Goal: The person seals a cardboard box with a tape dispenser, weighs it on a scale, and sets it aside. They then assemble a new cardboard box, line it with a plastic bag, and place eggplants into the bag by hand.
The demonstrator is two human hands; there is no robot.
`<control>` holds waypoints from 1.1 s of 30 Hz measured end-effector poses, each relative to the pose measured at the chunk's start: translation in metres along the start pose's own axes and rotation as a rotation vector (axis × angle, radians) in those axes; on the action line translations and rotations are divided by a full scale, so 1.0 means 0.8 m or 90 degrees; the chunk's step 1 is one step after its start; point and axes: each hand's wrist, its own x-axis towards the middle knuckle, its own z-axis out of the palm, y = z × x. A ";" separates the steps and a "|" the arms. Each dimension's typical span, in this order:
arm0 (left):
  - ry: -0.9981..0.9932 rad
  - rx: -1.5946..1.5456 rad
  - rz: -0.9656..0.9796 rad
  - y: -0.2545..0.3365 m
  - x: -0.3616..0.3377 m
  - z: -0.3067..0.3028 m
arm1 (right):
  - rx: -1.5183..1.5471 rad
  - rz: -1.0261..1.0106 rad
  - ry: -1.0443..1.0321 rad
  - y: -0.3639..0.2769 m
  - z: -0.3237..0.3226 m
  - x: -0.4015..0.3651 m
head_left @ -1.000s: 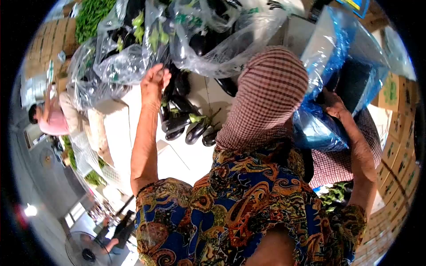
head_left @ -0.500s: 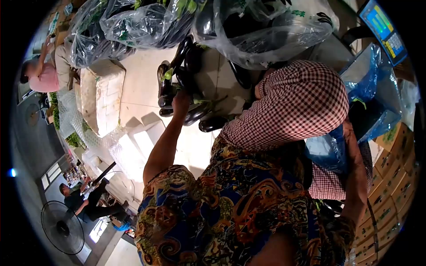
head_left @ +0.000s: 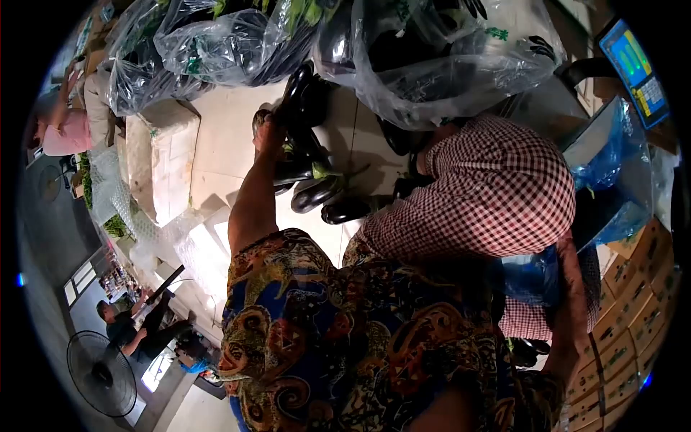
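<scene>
Several glossy dark eggplants (head_left: 314, 193) lie in a loose group on the pale tiled floor. My left hand (head_left: 268, 133) reaches into the far left of this group, its fingers closed around an eggplant (head_left: 258, 119) that is mostly hidden by the hand. Beside my checkered trouser leg, my right hand (head_left: 566, 246) is against a blue plastic bag (head_left: 531, 277); the knee and shadow hide its fingers. Large clear plastic bags (head_left: 461, 86) with eggplants inside stand just beyond the loose ones.
A white foam box (head_left: 164, 162) stands at left, near bubble wrap (head_left: 115, 191). At right are a scale display (head_left: 633, 72), a blue-lined box (head_left: 612, 173) and stacked cartons (head_left: 626, 324). A fan (head_left: 101, 374) and two people are farther left.
My left hand has moved farther out and left among the eggplants, and some of them have shifted. The right hand stays by the blue bag. My view has tilted slightly.
</scene>
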 end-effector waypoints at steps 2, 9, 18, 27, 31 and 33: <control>-0.057 0.037 0.007 -0.002 -0.006 -0.009 | -0.011 -0.001 -0.002 -0.001 0.000 -0.002; -0.504 -0.703 -0.061 0.000 -0.120 -0.150 | -0.040 -0.022 0.008 0.008 0.006 -0.012; -0.630 -0.909 0.077 0.111 -0.186 -0.243 | -0.094 -0.103 0.053 -0.014 0.011 0.007; -0.276 -0.346 0.592 0.398 -0.179 -0.359 | -0.213 -0.273 0.140 -0.057 -0.023 0.053; -0.236 -0.253 1.017 0.535 -0.193 -0.368 | 0.277 -0.173 0.059 -0.067 -0.096 -0.001; -0.312 -0.222 1.186 0.597 -0.210 -0.361 | 0.250 -0.169 0.047 -0.098 -0.130 -0.052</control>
